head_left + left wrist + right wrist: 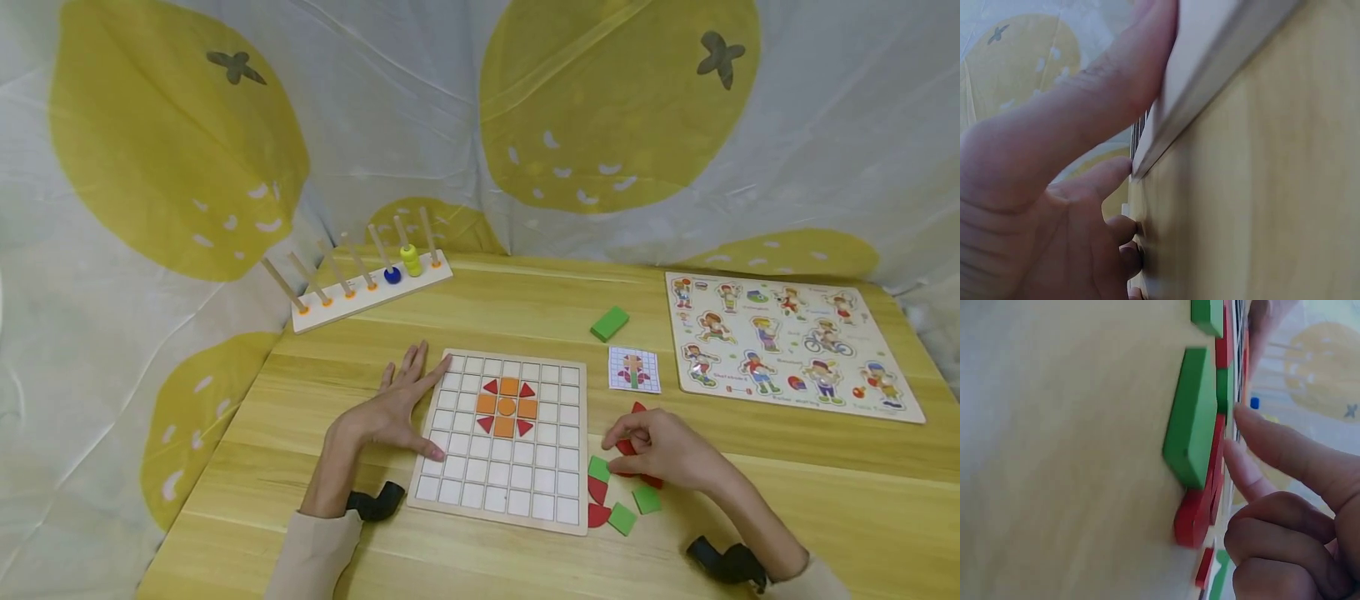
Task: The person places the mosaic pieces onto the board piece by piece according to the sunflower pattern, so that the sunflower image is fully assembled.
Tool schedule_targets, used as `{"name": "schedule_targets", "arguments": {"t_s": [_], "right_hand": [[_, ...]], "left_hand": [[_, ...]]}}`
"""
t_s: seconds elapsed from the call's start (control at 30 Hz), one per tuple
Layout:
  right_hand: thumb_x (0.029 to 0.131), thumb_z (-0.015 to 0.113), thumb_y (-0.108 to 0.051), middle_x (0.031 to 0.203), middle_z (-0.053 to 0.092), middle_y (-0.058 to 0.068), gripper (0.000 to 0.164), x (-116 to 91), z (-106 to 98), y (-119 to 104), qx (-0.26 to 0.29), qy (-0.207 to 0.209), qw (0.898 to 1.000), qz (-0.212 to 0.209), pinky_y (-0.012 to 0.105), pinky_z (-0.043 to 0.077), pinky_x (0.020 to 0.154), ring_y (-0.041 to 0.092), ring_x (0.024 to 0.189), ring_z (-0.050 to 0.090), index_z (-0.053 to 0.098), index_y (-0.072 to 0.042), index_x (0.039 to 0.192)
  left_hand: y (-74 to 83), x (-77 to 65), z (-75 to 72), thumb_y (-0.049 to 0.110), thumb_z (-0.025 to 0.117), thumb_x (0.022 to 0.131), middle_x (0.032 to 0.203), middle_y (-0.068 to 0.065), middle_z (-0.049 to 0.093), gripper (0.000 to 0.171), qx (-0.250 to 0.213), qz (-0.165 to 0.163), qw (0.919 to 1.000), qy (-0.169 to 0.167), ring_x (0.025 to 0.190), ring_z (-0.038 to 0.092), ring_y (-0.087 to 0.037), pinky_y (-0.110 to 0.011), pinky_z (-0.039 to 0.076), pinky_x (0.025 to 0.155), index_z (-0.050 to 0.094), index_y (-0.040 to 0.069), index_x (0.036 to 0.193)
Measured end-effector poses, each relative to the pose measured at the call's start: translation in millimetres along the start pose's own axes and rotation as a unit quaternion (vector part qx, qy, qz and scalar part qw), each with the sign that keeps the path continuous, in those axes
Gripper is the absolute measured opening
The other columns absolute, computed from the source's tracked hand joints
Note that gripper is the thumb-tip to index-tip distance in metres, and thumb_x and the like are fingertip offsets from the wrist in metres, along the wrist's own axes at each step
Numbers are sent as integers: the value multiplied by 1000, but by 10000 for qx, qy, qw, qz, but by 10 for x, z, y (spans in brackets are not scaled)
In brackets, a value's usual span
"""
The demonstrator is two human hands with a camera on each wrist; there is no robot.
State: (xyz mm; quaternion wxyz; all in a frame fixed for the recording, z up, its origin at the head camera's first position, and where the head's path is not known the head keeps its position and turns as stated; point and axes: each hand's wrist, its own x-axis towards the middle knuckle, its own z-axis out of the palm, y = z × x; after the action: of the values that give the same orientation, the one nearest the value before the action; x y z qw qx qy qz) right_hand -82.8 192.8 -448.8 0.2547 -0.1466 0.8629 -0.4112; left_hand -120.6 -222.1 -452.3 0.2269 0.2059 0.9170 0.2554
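A wooden grid board [495, 517] lies on the table with an orange circle [507, 407], orange squares [509, 386] and red triangles [527, 389] set around its centre. My left hand [390, 410] is spread along the board's left side, thumb and index finger resting on its edge. Right of the board, my right hand [667, 450] hovers over loose pieces, thumb and index finger extended with a gap between them and the other fingers curled. Below it are green squares [622, 518] and red quarter-circles [598, 516]; more red pieces [1194, 519] are partly covered by the hand.
A small pattern card [634, 369] lies beyond the right hand, near a green block [610, 323]. A picture puzzle board [795, 346] occupies the right back. At the back left stands a peg rack [367, 293] with blue and yellow beads. Lemon-print cloth hangs behind the table.
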Motion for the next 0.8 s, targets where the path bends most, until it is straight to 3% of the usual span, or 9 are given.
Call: {"name": "schedule_targets", "arguments": {"t_s": [0.23, 0.53, 0.8], "right_hand": [[82, 89, -23, 61, 39, -5, 23, 13, 44, -44, 91, -35, 9999, -29, 21, 29, 49, 7, 54, 37, 74, -12, 96], [83, 86, -14, 61, 40, -4, 24, 11, -35, -26, -101, 574, 9978, 310, 21, 30, 50, 7, 56, 37, 71, -7, 101], [82, 87, -17, 65, 47, -2, 24, -7, 11, -30, -851, 851, 9917, 461, 22, 33, 53, 11, 60, 43, 68, -10, 96]], "left_hand": [[14, 2, -4, 47, 93, 73, 170, -26, -20, 133, 63, 10, 9999, 94, 159, -20, -44, -68, -11, 126, 7, 12, 168], [5, 17, -22, 46, 92, 74, 171, -26, -18, 129, 3, -12, 9999, 135, 159, -18, -45, -69, -10, 125, 10, 13, 168], [2, 30, -6, 45, 93, 74, 170, -27, -18, 128, -110, 35, 9998, 138, 159, -19, -45, -70, -10, 124, 11, 12, 168]]}}
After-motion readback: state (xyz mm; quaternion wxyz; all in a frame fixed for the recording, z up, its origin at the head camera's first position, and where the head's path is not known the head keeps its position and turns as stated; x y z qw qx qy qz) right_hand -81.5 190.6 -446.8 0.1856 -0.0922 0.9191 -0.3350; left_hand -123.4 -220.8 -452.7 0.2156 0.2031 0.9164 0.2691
